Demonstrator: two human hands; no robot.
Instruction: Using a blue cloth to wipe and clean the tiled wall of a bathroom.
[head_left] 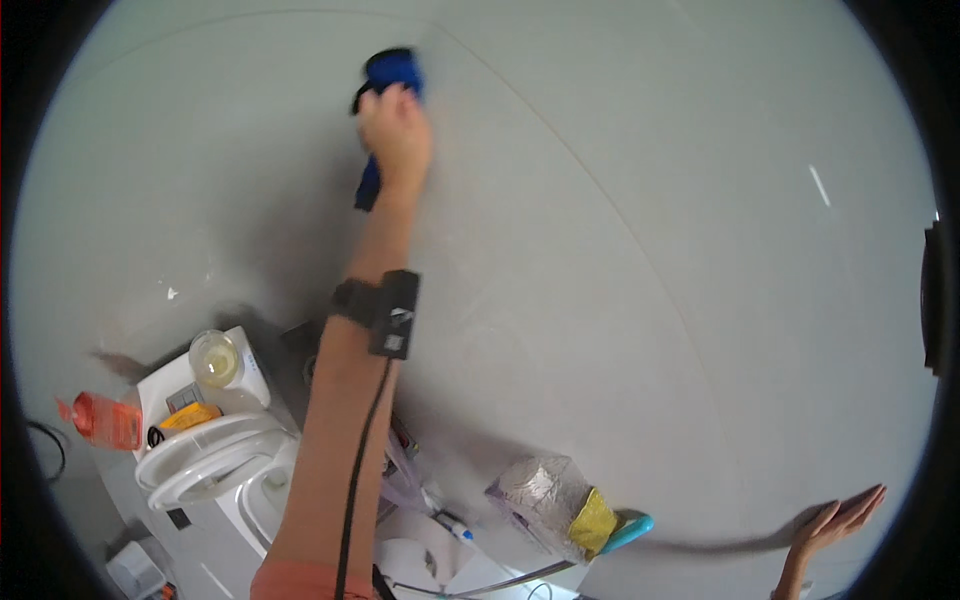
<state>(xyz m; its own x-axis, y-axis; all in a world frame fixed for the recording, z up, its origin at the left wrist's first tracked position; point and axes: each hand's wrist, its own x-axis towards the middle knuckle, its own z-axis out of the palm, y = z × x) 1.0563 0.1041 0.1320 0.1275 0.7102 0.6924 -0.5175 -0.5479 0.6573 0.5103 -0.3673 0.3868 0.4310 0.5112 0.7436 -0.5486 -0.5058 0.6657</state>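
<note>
My left hand (397, 142) is stretched far up against a pale grey wall (540, 250), its fingers closed around a dark blue cloth (392, 68) with black parts. Part of the cloth hangs below the hand beside the wrist; the hand is slightly blurred. A black strap with a small box (394, 314) sits on my left forearm, and a cable runs down from it. At the lower right, my right hand (842, 518) holds nothing, with fingers stretched out along the wall and the thumb apart.
A white toilet (215, 455) stands at the lower left. On its tank are a clear cup (214, 358) and an orange-yellow pack (190, 416), near a red bottle (106, 420). A silver foil-like bag (540, 495), yellow piece (594, 522) and turquoise handle (628, 536) are below centre.
</note>
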